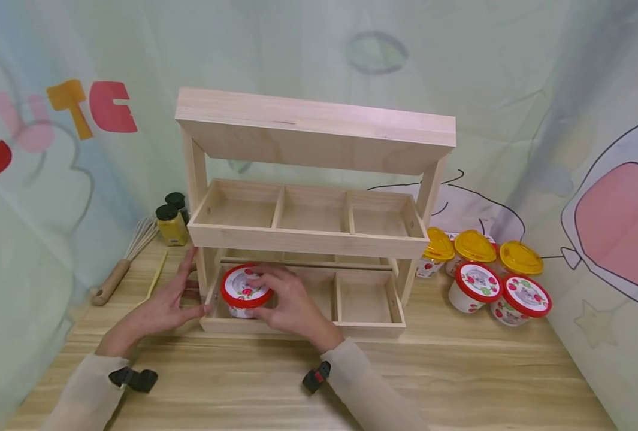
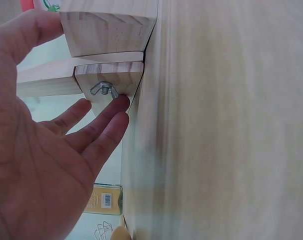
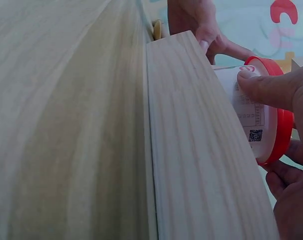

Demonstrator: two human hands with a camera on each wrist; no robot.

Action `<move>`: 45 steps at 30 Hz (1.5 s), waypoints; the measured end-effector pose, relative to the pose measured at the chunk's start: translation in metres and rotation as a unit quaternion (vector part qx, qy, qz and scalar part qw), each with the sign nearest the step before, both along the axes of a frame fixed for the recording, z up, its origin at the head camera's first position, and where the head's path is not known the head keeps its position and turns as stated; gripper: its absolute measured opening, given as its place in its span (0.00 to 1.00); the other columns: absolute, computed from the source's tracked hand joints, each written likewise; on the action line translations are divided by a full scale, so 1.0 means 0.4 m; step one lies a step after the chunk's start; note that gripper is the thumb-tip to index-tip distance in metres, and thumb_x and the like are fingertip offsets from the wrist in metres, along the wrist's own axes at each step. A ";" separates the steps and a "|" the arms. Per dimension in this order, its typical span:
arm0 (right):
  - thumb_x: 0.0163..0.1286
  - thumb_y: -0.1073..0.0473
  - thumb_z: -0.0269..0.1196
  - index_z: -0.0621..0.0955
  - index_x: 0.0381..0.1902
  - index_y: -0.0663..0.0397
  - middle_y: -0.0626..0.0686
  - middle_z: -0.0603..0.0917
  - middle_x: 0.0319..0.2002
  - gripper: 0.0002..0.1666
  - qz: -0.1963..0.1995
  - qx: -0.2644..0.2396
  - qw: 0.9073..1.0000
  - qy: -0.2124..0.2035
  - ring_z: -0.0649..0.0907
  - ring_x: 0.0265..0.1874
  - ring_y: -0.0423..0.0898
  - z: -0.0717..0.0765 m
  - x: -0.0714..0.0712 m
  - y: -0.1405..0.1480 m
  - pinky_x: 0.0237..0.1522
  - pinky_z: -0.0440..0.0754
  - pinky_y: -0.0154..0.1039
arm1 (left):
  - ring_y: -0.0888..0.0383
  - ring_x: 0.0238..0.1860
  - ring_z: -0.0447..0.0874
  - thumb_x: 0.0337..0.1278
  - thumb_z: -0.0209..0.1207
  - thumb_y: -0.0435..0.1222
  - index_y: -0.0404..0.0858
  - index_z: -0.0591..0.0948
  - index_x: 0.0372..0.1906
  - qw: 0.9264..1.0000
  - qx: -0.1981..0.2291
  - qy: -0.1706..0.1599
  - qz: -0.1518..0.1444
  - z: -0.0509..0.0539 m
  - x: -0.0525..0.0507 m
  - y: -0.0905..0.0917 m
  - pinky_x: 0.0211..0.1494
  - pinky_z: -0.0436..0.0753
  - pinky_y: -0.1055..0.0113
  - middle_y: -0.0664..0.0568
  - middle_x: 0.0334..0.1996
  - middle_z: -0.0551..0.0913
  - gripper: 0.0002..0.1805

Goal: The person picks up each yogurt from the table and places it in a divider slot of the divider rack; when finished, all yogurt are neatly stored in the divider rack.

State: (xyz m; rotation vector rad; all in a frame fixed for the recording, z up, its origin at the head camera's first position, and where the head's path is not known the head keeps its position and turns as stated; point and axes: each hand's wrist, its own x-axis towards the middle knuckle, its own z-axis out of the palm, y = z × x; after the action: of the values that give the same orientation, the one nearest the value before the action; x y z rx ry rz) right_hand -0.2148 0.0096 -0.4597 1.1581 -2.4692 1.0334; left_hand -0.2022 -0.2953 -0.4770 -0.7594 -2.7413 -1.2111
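Right hand [image 1: 293,299] gripping red-lidded tub [image 1: 240,287], left hand [image 1: 166,306] beside it (touching tray [image 1: 369,331]).

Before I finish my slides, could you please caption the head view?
Right hand holding a red-lidded tub at a wooden rack's lower tray, left hand at its left end.

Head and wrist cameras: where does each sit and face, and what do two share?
Head: on head, facing forward and down at pale wooden tiered rack; left hand and right hand show.
Left wrist: on wrist, facing the rack's side; left hand shows.
Right wrist: on wrist, facing round white red-lidded tub; both hands show.
Head and right wrist share the tub.
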 end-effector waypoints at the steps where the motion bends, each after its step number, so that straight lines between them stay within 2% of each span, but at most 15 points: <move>1: 0.61 0.55 0.80 0.88 0.57 0.52 0.55 0.84 0.70 0.26 0.001 0.001 1.000 0.004 0.84 0.68 0.53 0.000 0.001 -0.001 0.70 0.83 0.46 | 0.29 0.56 0.89 0.58 0.75 0.33 0.52 0.23 0.86 1.000 0.001 -0.001 0.000 0.000 0.000 0.000 0.53 0.92 0.52 0.19 0.75 0.61 0.76; 7: 0.61 0.54 0.81 0.87 0.55 0.51 0.54 0.84 0.68 0.25 0.012 0.024 0.999 0.045 0.83 0.69 0.52 -0.004 0.005 -0.002 0.72 0.82 0.48 | 0.29 0.56 0.89 0.58 0.75 0.32 0.51 0.23 0.86 1.000 0.000 0.009 -0.006 -0.002 -0.002 0.001 0.53 0.92 0.52 0.18 0.75 0.61 0.75; 12: 0.64 0.52 0.79 0.87 0.58 0.48 0.53 0.83 0.70 0.26 0.016 0.060 0.995 0.075 0.80 0.72 0.53 -0.008 0.014 0.001 0.79 0.75 0.54 | 0.29 0.54 0.89 0.58 0.74 0.31 0.49 0.23 0.86 1.000 -0.001 0.018 -0.008 -0.004 -0.003 0.000 0.51 0.92 0.55 0.17 0.75 0.60 0.75; 17: 0.65 0.50 0.79 0.86 0.61 0.46 0.52 0.82 0.72 0.27 0.015 0.066 0.995 0.070 0.79 0.74 0.53 -0.010 0.017 0.004 0.81 0.72 0.58 | 0.29 0.54 0.90 0.57 0.75 0.31 0.49 0.23 0.86 1.000 -0.005 0.020 -0.006 -0.004 -0.002 -0.001 0.52 0.92 0.54 0.17 0.75 0.60 0.75; 25: 0.63 0.47 0.81 0.85 0.62 0.42 0.51 0.80 0.74 0.31 0.015 0.063 0.995 0.074 0.77 0.76 0.52 -0.010 0.015 0.015 0.82 0.72 0.53 | 0.30 0.53 0.90 0.56 0.76 0.31 0.49 0.24 0.86 1.000 0.001 0.022 -0.008 0.001 0.001 0.001 0.50 0.92 0.54 0.17 0.75 0.61 0.76; 36: 0.63 0.46 0.80 0.82 0.65 0.45 0.50 0.76 0.77 0.35 -0.006 0.054 0.997 0.047 0.74 0.78 0.51 -0.002 0.026 0.072 0.81 0.73 0.53 | 0.27 0.55 0.89 0.57 0.75 0.31 0.49 0.23 0.86 1.000 -0.006 0.019 -0.005 -0.008 -0.004 -0.001 0.52 0.92 0.48 0.16 0.75 0.60 0.76; 45: 0.63 0.45 0.80 0.81 0.67 0.44 0.52 0.76 0.77 0.36 -0.031 0.049 0.997 0.047 0.73 0.78 0.53 0.011 0.046 0.154 0.78 0.74 0.57 | 0.28 0.54 0.89 0.57 0.75 0.31 0.49 0.23 0.86 1.000 -0.004 0.020 -0.007 -0.008 -0.002 -0.001 0.52 0.91 0.55 0.15 0.75 0.59 0.76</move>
State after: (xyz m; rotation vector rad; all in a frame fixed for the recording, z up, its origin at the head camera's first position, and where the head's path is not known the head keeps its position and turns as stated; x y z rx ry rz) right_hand -0.1965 0.0711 -0.4555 1.1224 -2.4896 0.8309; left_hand -0.2032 -0.2959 -0.4801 -0.7967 -2.7149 -1.1768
